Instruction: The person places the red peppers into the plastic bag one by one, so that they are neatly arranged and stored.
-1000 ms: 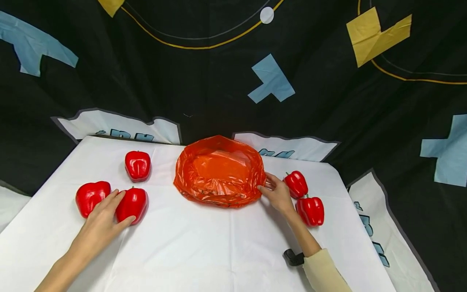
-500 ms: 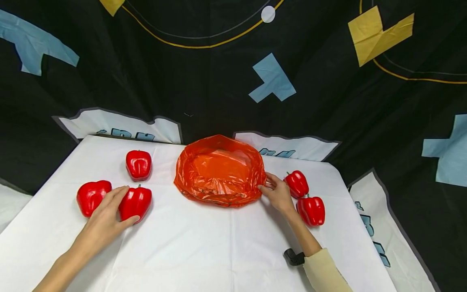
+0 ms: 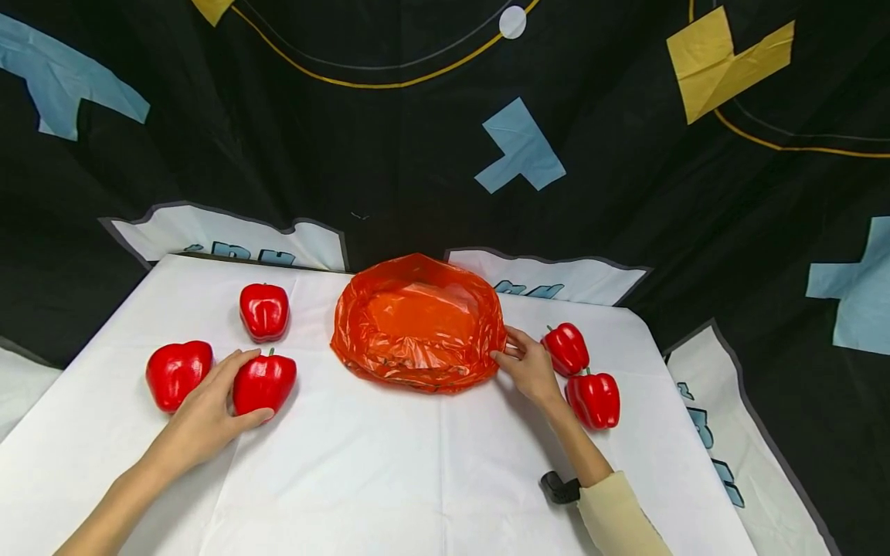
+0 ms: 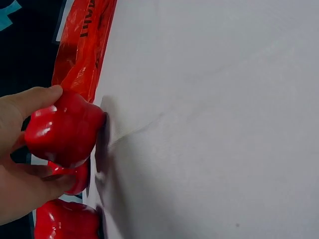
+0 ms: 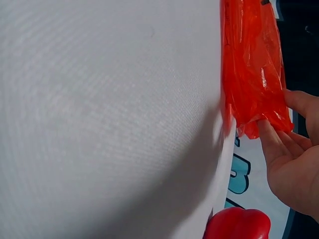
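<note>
In the head view, my left hand [image 3: 208,413] grips a red bell pepper [image 3: 266,384]. The left wrist view has the thumb on one side of this pepper [image 4: 67,129] and the fingers on the other. Whether the pepper touches the table is hard to tell. An orange plastic bag [image 3: 417,371] stands with its mouth spread wide at the table's far middle. My right hand [image 3: 531,371] pinches the bag's right rim between thumb and fingers, as the bag [image 5: 251,69] in the right wrist view confirms.
Left of my left hand lies another red pepper [image 3: 178,376], with one more pepper [image 3: 265,312] farther back. Beyond my right forearm are two peppers, a far one [image 3: 565,349] and a near one [image 3: 593,400]. A black curtain [image 3: 389,170] hangs behind the white table [image 3: 361,479].
My left hand has moved slightly right and away from me, and the pepper in it has shifted right and turned a little. The right hand and bag stay in place.
</note>
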`<state>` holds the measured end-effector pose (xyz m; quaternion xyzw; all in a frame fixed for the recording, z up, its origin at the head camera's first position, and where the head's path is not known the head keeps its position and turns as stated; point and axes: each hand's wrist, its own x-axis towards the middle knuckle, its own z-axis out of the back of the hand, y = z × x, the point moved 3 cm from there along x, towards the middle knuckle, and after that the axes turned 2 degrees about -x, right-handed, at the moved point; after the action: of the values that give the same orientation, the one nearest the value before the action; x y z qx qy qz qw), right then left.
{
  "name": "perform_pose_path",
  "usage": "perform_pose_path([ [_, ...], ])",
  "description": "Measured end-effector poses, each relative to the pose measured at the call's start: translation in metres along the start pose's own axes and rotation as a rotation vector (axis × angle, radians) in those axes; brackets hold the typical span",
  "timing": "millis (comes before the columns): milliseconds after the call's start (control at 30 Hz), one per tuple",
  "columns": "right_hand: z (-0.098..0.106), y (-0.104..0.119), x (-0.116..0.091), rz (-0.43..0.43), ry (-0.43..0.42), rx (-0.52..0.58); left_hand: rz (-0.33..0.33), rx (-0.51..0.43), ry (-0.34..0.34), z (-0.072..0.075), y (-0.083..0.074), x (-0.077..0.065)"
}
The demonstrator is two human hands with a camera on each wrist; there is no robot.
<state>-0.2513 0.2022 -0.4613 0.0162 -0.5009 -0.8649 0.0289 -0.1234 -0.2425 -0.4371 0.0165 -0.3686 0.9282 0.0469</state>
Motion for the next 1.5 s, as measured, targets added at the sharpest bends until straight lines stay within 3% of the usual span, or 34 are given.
perform_pose_path([
  [167, 0.001, 0.001, -0.001, -0.005, 0.006, 0.015, 0.047, -0.114, 0.063, -0.004, 0.003, 0.003],
  [400, 0.002, 0.001, -0.001, -0.019, -0.003, -0.001, 0.081, -0.191, 0.035, -0.002, -0.001, 0.009],
  [633, 0.003, -0.002, 0.0, -0.003, -0.005, 0.007, 0.077, -0.329, 0.036, -0.006, -0.019, 0.023],
  [833, 0.004, -0.002, -0.001, -0.005, -0.01, 0.0, 0.046, -0.369, 0.058, -0.017, -0.04, 0.045],
  [1233, 0.004, 0.0, 0.001, 0.016, 0.006, 0.01, -0.052, -0.425, 0.169, -0.052, -0.084, 0.102],
  [1500, 0.002, -0.003, 0.001, 0.02, 0.002, 0.01, -0.082, -0.465, 0.175, -0.087, -0.095, 0.142],
])
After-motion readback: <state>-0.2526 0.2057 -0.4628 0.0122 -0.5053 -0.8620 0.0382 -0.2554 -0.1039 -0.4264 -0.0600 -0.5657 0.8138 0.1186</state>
